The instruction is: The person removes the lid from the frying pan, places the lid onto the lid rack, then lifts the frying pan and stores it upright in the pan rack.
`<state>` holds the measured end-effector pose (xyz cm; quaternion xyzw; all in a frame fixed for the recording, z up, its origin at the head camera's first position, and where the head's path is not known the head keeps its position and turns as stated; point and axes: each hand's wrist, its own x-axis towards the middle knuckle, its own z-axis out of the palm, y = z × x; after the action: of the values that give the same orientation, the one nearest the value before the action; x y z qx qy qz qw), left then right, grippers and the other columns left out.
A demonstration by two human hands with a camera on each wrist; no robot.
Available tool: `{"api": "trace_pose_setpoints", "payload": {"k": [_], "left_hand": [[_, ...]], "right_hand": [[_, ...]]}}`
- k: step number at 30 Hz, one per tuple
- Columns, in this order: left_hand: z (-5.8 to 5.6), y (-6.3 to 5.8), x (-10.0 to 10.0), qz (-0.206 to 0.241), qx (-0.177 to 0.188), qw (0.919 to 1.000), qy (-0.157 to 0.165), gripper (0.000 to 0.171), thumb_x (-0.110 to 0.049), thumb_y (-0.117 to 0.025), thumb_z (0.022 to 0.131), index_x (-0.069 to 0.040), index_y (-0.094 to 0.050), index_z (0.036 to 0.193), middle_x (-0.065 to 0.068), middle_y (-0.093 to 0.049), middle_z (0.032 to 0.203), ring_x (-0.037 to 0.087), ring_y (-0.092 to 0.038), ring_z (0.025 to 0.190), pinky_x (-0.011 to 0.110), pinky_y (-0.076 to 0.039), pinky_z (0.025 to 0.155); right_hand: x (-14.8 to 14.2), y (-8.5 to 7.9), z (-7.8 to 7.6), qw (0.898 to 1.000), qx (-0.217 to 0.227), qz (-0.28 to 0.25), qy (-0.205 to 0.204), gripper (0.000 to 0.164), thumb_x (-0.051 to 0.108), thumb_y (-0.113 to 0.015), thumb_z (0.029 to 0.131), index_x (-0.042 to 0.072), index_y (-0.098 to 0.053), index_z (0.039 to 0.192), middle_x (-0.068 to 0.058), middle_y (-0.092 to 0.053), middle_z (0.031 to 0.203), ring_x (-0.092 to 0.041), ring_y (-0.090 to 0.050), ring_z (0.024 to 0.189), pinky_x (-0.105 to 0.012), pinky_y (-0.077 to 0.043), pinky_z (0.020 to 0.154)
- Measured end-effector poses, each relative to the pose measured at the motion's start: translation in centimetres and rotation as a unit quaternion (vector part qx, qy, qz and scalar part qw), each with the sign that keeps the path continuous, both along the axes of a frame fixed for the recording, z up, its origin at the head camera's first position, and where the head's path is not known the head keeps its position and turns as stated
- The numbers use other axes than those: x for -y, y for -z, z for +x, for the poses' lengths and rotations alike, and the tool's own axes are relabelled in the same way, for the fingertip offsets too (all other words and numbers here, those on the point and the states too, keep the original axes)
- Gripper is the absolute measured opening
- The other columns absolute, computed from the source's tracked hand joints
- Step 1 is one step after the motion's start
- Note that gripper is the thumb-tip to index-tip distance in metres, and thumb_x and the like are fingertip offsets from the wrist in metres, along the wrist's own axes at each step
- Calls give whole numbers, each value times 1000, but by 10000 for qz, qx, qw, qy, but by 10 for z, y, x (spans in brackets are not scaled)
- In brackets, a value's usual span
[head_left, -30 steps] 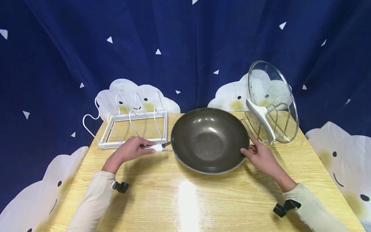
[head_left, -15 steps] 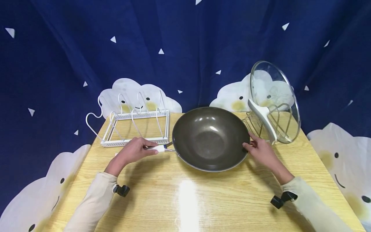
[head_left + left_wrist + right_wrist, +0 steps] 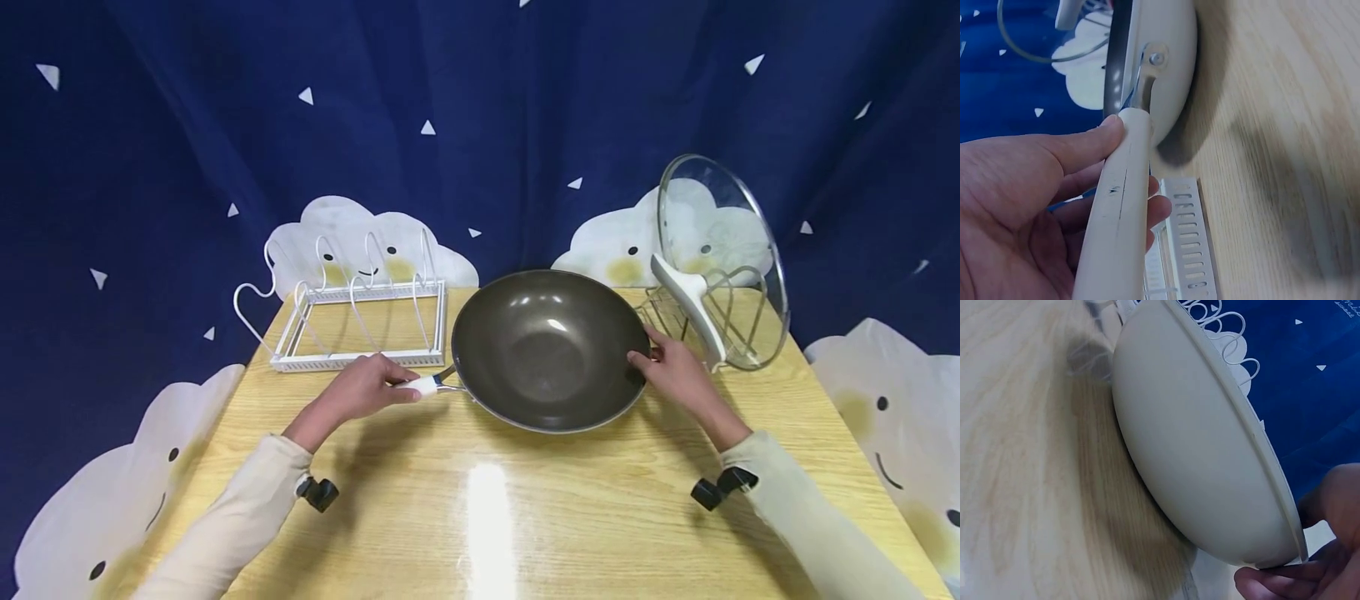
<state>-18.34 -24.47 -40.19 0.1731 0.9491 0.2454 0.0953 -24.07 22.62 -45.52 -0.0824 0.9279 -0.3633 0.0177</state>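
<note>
A wok (image 3: 551,350) with a dark inside and a cream outside is at the middle of the table, its opening facing up. Its white handle (image 3: 1119,187) points left, and my left hand (image 3: 367,386) grips it, thumb on one side and fingers on the other. On the opposite side, my right hand (image 3: 678,375) pinches the wok's rim between thumb and fingers. The right wrist view shows the wok's rounded cream underside (image 3: 1191,437) close over the wood, with fingertips under the rim.
A white wire rack (image 3: 360,361) stands at the back left, just behind the left hand. A glass lid (image 3: 720,217) with a white handle stands tilted in a metal wire rack (image 3: 660,312) at the back right. A blue curtain (image 3: 480,100) hangs behind the table.
The whole head view has shifted slightly right and up. The wok and both hands have moved a little toward the back; both grips stay the same.
</note>
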Motion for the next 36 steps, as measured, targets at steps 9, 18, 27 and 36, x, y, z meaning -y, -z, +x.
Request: {"api": "trace_pose_setpoints", "payload": {"k": [9, 18, 27, 36], "left_hand": [[0, -6, -10, 66, 33, 9999, 76, 30, -25, -80, 89, -8, -79, 113, 1, -77, 92, 10, -47, 62, 26, -38, 57], [7, -10, -19, -11, 142, 9999, -29, 27, -23, -79, 90, -8, -80, 112, -3, -70, 75, 11, -46, 59, 27, -38, 55], [14, -9, -22, -83, 152, 9998, -57, 28, -23, -80, 89, -7, -79, 111, 5, -79, 92, 8, -54, 64, 28, -46, 60], [23, -9, -24, 6, 330, 9992, -218, 28, -26, -81, 88, -8, -80, 110, 6, -79, 100, 7, -60, 69, 27, -48, 60]], "right_hand": [[1, -9, -14, 9997, 218, 0, 75, 74, 31, -58, 103, -9, -24, 157, -40, -60, 125, -49, -63, 116, -57, -52, 94], [1, -12, -23, 9992, 338, 182, 130, 74, 34, -56, 104, -5, -24, 158, -41, -54, 134, -51, -57, 122, -58, -50, 96], [13, -14, -33, 9979, 234, 564, 223, 66, 32, -51, 104, -3, -32, 157, -39, -47, 143, -55, -47, 131, -64, -42, 105], [29, -15, -46, 9951, 258, 911, 274, 64, 31, -47, 104, -7, -35, 154, -36, -46, 146, -55, -46, 132, -64, -41, 106]]}}
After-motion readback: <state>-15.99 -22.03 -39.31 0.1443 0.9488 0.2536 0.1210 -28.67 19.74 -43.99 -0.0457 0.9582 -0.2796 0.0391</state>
